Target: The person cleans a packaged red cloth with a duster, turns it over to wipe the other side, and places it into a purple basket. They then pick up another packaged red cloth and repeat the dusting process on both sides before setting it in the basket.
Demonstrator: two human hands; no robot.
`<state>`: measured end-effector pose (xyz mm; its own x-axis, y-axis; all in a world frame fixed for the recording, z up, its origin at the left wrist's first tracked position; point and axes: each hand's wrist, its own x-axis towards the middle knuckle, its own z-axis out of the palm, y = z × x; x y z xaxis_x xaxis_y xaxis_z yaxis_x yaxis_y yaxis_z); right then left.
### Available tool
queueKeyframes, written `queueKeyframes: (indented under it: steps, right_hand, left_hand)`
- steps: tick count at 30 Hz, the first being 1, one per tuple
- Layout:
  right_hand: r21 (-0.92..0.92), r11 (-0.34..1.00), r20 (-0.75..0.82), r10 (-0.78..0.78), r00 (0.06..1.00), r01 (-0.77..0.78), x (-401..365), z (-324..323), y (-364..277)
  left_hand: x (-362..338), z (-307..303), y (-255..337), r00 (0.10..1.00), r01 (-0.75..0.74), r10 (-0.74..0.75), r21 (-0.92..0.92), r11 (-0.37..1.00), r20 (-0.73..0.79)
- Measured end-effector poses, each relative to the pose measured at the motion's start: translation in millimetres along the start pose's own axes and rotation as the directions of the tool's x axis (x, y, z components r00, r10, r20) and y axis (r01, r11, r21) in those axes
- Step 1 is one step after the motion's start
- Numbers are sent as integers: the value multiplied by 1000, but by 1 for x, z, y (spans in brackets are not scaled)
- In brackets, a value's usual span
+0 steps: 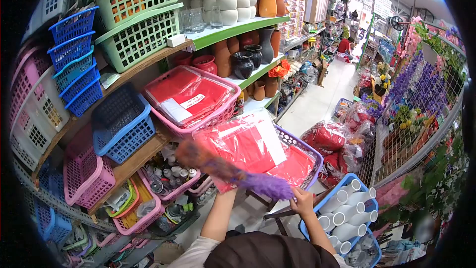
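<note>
1. The right hand (302,201) is closed around the near end of a purple duster (263,184), low in the middle of the scene.
2. The left forearm (218,218) reaches up beside it. Its hand is hidden behind the duster, so whether it is spread or gripping cannot be told.
3. The duster slants up and to the left, blurred, across red packets (248,144) wrapped in clear plastic. They lie in a purple basket (310,156) just beyond the hands.
4. The dusting looks to be mid-stroke over this basket. No dust shows, so which packets are done and which are left cannot be judged.
5. A pink basket (223,111) of the same red packets sits on the shelf just beyond and to the left. The duster is clear of it.
6. A white label (192,101) lies on the top packet there, its print too small to read. Signs down the far aisle are also unreadable.
7. To the near right, touching the right forearm, a blue crate (342,181) holds white tubes (347,203) stood on end.
8. Farther left, the shelves carry a blue basket (121,124), green baskets (141,34) and dark and orange pots (243,64).
9. Artificial flowers (421,84) line the wire rack along the right.
</note>
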<state>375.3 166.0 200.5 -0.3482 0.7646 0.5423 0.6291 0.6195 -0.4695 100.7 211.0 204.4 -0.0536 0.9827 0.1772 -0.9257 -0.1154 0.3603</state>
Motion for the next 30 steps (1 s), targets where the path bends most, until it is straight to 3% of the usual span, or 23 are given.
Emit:
queueKeyframes:
  steps: [1,3,5,8,11,13,15,16,19,20,21,23,25,27,28,30]
  right_hand:
    - [2,1000,0,-2,1000,2,1,3,5]
    - [50,957,-169,291,942,-286,4,11,14]
    - [30,940,-208,339,918,-340,5,14,17]
    - [31,962,-185,271,945,-270,3,13,14]
    - [-37,990,24,-138,990,138,0,5,-4]
    - [-46,994,34,-97,995,98,1,7,-3]
    - [28,978,-187,209,960,-207,-1,20,12]
    - [52,951,-223,309,925,-305,1,22,17]
    - [56,967,-236,255,938,-249,2,19,18]
    - [13,982,-131,191,973,-191,-7,20,21]
    - [11,981,-131,193,973,-193,-6,17,17]
    - [-7,996,-17,-86,996,85,-3,11,5]
    - [5,998,-61,-69,996,70,-3,16,9]
    - [77,965,-160,259,952,-250,2,18,12]
    - [86,939,-214,343,915,-332,1,24,17]
    - [70,942,-190,335,923,-327,-3,28,21]
  left_hand:
    - [4,2,0,1000,-3,3,1,1000,-1]
    - [22,13,2,1000,-7,7,1,1000,-4]
    - [12,7,2,1000,-10,10,0,1000,-4]
    - [6,3,0,1000,-9,9,0,1000,-3]
    - [13,5,8,1000,-7,7,-2,1000,-6]
    - [-5,-5,2,1000,-7,7,-2,1000,-7]
    - [7,4,1,1000,-7,7,-3,1000,-9]
    - [12,6,0,1000,-8,8,-5,1000,-9]
    - [19,10,0,1000,-15,15,-7,1000,-6]
    - [17,9,-2,1000,-14,14,-8,1000,-7]
    - [1,-2,-1,1000,-12,12,-10,1000,-8]
    - [-5,-6,0,1000,-10,10,-13,1000,-13]
    - [-2,-4,-3,1000,-13,13,-13,1000,-16]
    - [3,1,1,1000,-16,16,-15,1000,-17]
    - [14,6,0,1000,-18,18,-15,1000,-17]
    - [6,1,5,1000,-25,24,-15,1000,-15]
